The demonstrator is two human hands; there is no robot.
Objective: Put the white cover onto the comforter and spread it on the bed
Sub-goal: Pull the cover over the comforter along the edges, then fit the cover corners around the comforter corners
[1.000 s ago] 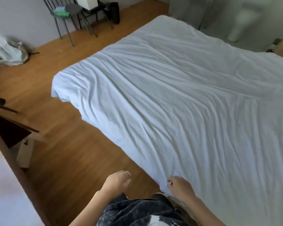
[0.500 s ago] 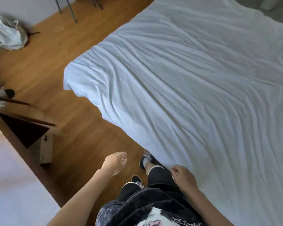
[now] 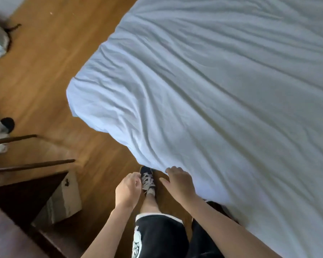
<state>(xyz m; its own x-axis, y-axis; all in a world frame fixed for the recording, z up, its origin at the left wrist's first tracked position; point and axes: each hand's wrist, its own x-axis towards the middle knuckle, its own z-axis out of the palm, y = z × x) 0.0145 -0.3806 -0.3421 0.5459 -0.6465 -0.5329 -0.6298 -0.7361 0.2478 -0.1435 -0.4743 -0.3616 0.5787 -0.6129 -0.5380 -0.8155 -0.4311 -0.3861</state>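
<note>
While the wrinkled white covered comforter [image 3: 222,101] lies spread over the bed, its near edge hanging toward the wooden floor [image 3: 45,75], the right hand [image 3: 179,183] rests at that hem with fingers loosely bent; whether it pinches cloth cannot be told. The left hand [image 3: 128,189] hovers just beside, loosely curled, holding nothing. The hem runs away to the upper left from the right hand, the nearer one, so any tug likely starts there.
</note>
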